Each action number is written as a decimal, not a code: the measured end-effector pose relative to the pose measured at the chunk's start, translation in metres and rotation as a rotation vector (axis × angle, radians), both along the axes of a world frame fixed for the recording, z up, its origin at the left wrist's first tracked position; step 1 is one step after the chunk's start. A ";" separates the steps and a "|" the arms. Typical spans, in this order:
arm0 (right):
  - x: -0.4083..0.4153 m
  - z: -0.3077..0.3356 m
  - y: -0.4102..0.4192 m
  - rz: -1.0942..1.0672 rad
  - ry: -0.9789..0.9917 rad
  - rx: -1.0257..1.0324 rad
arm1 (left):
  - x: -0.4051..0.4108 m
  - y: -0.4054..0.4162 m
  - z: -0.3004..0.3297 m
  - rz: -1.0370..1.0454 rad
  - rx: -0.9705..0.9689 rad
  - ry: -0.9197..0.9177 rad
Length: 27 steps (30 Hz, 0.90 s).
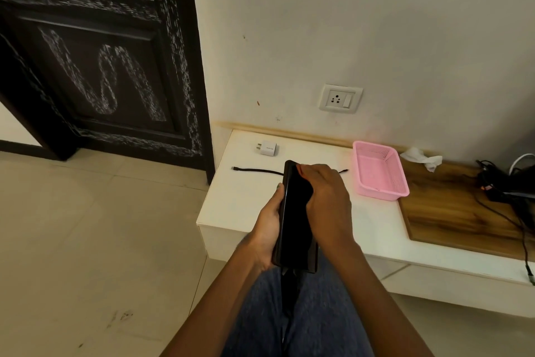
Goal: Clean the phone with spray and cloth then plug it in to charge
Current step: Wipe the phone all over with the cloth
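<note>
Nearest us: our knees in blue jeans (312, 313), seated, tiled floor (86, 226) below and to the left.

Above the lap, both hands hold the phone (295, 217). It stands roughly upright on its long axis, dark screen facing right-ish, lifted off the shelf. Left hand (267, 229) cradles it from behind and the left edge, fingers curled round the back, one fingertip showing at the left rim. Right hand (327, 197) lies over the screen's upper half, fingers curled down onto the glass near the top corner. A bit of red shows under those fingers; we cannot tell what it is. A dark strip hangs below the phone between the knees; unclear what.

Behind the hands, the white shelf (237, 206). On it a black cable (257, 170) lies straight left to right, its middle hidden by the phone and right hand. Just beyond the cable, a white charger (267, 149) lies on its side, prongs pointing left, not plugged in.

Right of the cable, a pink basket (379, 171), also on the shelf. Past it, a wood panel (451, 212) with a crumpled white tissue (422, 158) at its back edge and a tangle of black wires (503, 183) at far right.

On the wall (376, 23) above the shelf, a white socket (340, 98) with a switch. Far left, a dark door (95, 61).
</note>
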State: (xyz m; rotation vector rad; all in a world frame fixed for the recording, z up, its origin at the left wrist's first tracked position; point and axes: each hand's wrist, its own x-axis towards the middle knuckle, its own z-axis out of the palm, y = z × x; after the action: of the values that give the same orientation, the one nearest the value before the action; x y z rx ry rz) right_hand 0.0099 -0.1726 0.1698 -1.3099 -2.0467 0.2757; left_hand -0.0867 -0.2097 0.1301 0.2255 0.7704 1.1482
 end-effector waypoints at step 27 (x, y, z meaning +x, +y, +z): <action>0.006 -0.019 -0.022 0.065 -0.099 0.074 | -0.005 -0.003 -0.007 0.043 -0.055 -0.048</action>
State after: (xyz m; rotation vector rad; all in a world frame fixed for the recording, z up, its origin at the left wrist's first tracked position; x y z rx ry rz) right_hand 0.0163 -0.1950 0.1513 -1.2359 -2.1636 0.1650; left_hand -0.0921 -0.2124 0.1234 0.1350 0.7664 1.1677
